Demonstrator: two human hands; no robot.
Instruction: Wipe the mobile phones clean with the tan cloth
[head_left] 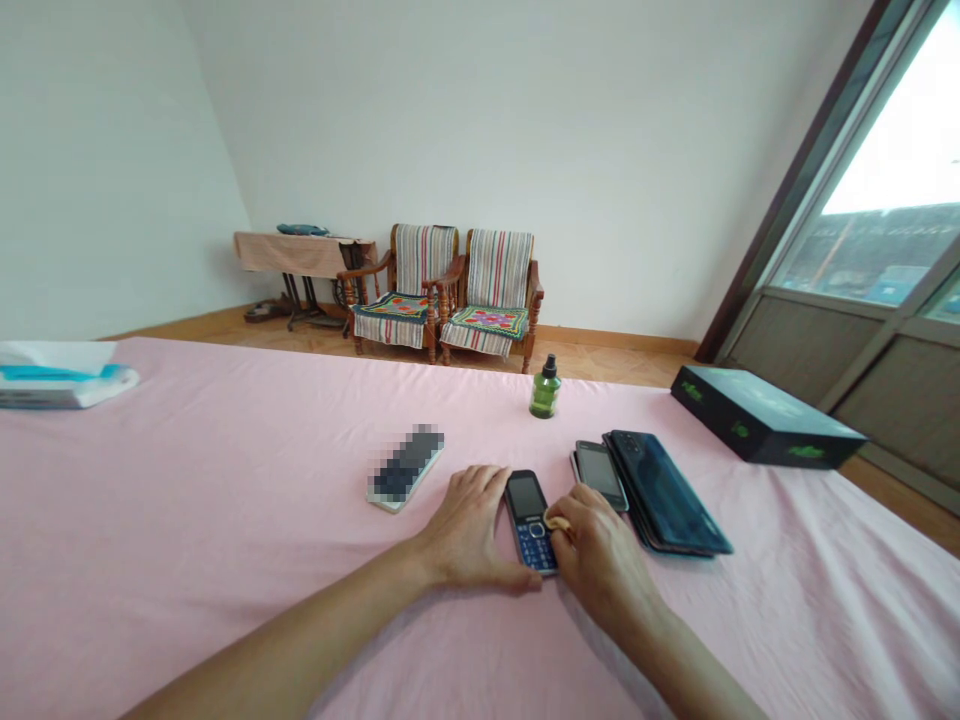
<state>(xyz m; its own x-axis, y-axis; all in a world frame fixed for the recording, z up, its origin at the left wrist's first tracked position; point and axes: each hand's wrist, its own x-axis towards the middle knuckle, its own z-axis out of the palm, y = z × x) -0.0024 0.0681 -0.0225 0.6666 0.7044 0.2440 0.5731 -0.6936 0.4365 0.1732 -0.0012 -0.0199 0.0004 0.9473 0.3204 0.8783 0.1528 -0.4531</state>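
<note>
A dark blue keypad phone [535, 548] lies face up on the pink cloth [247, 480]. My left hand [472, 535] grips it along its left side, fingertips at the top left edge and thumb at the bottom edge. Pinched in my right hand [600, 545] is a small yellowish cloth [557, 523], which touches the right side of the phone near its keys. Behind my right hand lies a grey phone [600, 472], partly hidden by the fingers. Beside it is a stack with a glossy dark blue phone [667, 490] on top.
A white-edged phone [405, 468], partly pixelated, lies left of my hands. A green bottle [545, 390] with a black top stands farther back. At the right is a black box [765, 415]; at the far left, a white and blue packet [67, 385]. Two chairs [491, 280] stand beyond.
</note>
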